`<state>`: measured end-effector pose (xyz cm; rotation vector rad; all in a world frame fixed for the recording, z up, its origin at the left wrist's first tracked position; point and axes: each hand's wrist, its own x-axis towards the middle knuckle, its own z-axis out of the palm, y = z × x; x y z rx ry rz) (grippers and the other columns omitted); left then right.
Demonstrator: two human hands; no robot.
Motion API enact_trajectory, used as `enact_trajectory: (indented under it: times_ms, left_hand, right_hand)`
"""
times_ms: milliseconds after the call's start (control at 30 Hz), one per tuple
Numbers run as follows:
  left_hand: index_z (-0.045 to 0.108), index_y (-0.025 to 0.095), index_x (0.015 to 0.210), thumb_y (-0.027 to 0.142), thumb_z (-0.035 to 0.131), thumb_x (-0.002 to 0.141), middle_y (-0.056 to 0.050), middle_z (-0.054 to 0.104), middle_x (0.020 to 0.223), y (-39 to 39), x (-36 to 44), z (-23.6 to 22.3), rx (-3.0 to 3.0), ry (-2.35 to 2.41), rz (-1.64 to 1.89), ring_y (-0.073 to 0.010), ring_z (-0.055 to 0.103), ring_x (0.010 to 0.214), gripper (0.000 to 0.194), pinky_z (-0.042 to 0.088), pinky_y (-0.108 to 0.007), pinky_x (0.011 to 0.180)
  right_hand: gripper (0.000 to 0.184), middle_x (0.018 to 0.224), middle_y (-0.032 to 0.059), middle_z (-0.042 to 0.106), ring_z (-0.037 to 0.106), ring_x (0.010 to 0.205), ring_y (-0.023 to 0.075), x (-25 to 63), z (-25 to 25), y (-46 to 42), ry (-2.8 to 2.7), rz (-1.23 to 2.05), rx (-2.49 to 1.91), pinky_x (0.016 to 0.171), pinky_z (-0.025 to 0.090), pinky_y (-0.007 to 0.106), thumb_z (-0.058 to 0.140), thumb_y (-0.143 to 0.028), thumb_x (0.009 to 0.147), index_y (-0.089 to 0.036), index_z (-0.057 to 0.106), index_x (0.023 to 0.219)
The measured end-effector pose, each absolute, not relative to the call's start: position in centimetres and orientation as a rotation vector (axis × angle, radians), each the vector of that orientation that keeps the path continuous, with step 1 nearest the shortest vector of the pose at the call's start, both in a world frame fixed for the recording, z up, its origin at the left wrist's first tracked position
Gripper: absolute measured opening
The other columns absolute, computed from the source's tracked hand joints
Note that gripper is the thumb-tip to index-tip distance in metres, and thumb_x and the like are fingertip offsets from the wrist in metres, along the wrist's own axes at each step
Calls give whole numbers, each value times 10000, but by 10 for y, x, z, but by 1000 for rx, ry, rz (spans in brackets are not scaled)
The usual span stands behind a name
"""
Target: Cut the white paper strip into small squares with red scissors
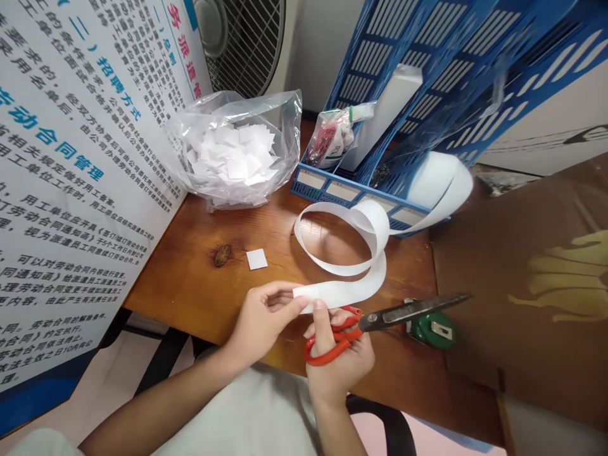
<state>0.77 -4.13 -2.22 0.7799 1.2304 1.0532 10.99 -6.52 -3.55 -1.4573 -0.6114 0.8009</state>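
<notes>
A long white strip (349, 292) curls over the wooden table, and its cut end lies between the thumb and fingers of my left hand (263, 320). My right hand (344, 364) has red-handled scissors (339, 342) hooked over its thumb and fingers, the closed dark blades pointing right. The right thumb also touches the strip near its end. One small white square (257, 259) lies flat on the table, to the upper left of my left hand.
A clear plastic bag (285, 126) full of white squares stands at the back left. Behind the strip is a blue file rack (316, 188) with a bagged item in it. A green tape measure (432, 329) lies under the scissor blades. A printed panel (95, 158) borders the left; a brown box (532, 304) borders the right.
</notes>
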Motion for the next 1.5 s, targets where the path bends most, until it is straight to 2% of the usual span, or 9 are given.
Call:
enact_trajectory:
  times_ms: [100,300,533,600,733,967,1133,1300,1500]
  left_hand:
    - [826,181,889,385,851,788,-74,822,895,-40,5,-19,760,1239,1050,-203,758,838,229,616,-293,808]
    - [845,188,941,369,899,732,-81,837,949,-39,-1,-13,680,1149,999,-229,783,875,282,630,-326,844]
    - [841,194,964,322,949,668,-81,836,986,-39,-4,-11,578,1088,970,-204,776,882,340,617,-310,866]
    - [838,186,966,347,933,695,-79,831,953,-40,-3,-12,548,1081,954,-182,757,843,330,594,-272,796]
    - [844,175,854,425,836,802,-65,803,803,-41,-2,-12,628,1079,917,-155,695,733,255,511,-230,631]
    - [856,201,851,417,879,758,-59,821,849,-39,-5,-6,659,1076,892,-166,712,746,236,539,-253,720]
    - [840,195,752,463,850,782,-41,783,739,-39,-5,-5,692,1101,883,-131,632,642,269,486,-228,611]
    - [857,204,839,442,818,819,-51,794,789,-40,-4,-8,693,1092,892,-138,640,683,242,501,-227,634]
    - [837,179,780,387,766,869,-57,777,767,-39,-6,-11,717,1063,915,-143,648,715,237,500,-221,642]
  right_hand:
    - [414,667,-79,556,561,427,75,112,-33,-68,-640,815,-1479,469,471,201,866,-332,803,-209,476,741]
    - [412,652,-77,549,524,435,70,119,-30,-72,-734,866,-1424,460,450,204,872,-287,792,-211,471,736]
    - [391,648,-62,584,635,505,115,120,-27,-73,-735,862,-1376,475,491,212,865,-246,801,-210,482,733]
    - [391,630,-72,574,638,494,116,118,-27,-72,-713,861,-1377,500,510,224,867,-248,799,-211,482,739]
    - [400,616,-80,563,636,473,118,116,-29,-69,-717,839,-1396,492,514,233,872,-272,792,-212,480,738]
    - [400,612,-71,591,635,477,121,116,-30,-68,-711,842,-1404,486,500,233,873,-269,788,-215,479,739]
    - [407,608,-90,549,616,451,113,115,-32,-67,-669,833,-1397,499,502,241,883,-236,774,-214,478,738]
    - [401,597,-89,557,611,450,114,114,-32,-66,-675,836,-1367,537,522,257,872,-218,784,-213,476,722]
    - [412,575,-91,561,610,450,121,114,-31,-67,-701,846,-1392,543,530,262,876,-246,782,-220,469,731]
